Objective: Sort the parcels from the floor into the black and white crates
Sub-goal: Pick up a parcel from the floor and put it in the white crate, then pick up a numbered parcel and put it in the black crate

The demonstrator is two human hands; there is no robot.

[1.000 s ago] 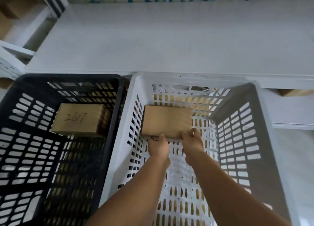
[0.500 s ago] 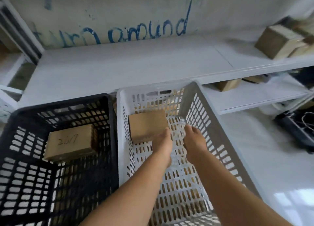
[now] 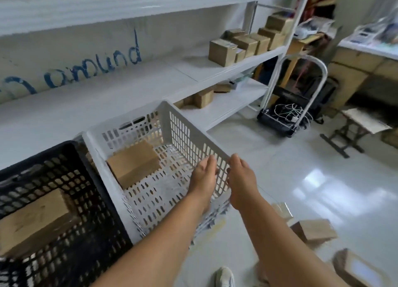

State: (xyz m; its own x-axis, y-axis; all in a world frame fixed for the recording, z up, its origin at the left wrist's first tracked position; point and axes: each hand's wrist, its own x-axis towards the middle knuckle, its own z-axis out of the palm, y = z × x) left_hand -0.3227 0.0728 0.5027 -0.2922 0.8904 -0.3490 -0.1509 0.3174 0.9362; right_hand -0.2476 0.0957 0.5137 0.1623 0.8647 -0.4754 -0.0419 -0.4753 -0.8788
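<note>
Fingers of the left hand (image 3: 204, 174) and right hand (image 3: 240, 179) are lying straight, holding nothing, flanking the white crate (image 3: 189, 136)'s right wall. One parcel (image 3: 133, 162) is sitting inside; another (image 3: 32, 220) in the black crate (image 3: 90, 192). Floor parcels (image 3: 314, 230) are lying blurred beside the right forearm.

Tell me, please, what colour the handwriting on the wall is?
Blue handwriting, clearest in the head view.

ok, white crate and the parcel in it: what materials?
White crate: looks like moulded plastic, matte, given its slotted lattice walls and thick rim. Parcel inside: plain brown corrugated cardboard by its look, dull finish with sharp folded edges; tape or label cannot be made out.
</note>
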